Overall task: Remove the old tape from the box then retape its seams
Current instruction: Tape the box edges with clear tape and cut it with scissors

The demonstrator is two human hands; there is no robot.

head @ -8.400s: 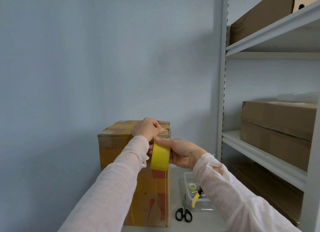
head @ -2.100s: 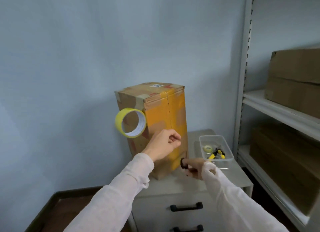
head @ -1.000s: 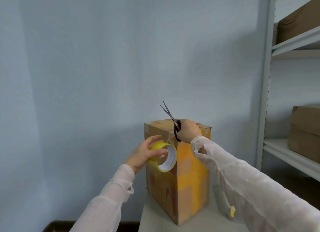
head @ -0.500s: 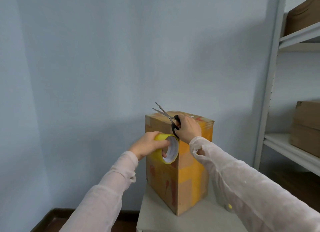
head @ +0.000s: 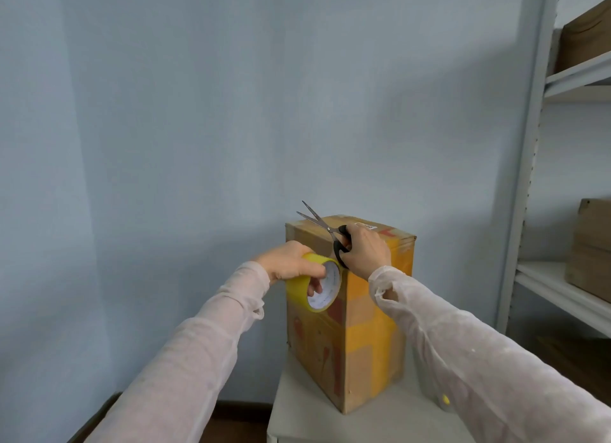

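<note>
Gripping the tape roll [head: 317, 285] with the left hand [head: 291, 264]: fingers curled over the yellow rim, fingertips inside the white core, roll held against the upper left face of the box [head: 350, 310]. A second ago only touching it with spread fingers. Two seconds ago not on it at all, with the roll hanging there by its own strip.

Holding the scissors [head: 325, 229] in the right hand [head: 367, 251], grip closed through the black loops, just above the roll at the box's near top corner. Blades parted, pointing up and left past the top edge. Lying flatter than a second ago, when aimed more steeply upward. Two seconds ago down at the foot of the box, only just reaching for them. Hardly any shift since half a second ago.

Standing upright on the pale surface [head: 330, 423], patched with yellow and brown tape, a white label on top.

Right of the box, mostly hidden by the right sleeve [head: 463, 343]: a clear bin [head: 426, 383], one yellow speck showing at its edge, other contents impossible to tell. On the grey shelf unit [head: 525, 178] at right: a carton [head: 591, 244] on the middle shelf, a second carton [head: 585, 36] on the upper one.
</note>
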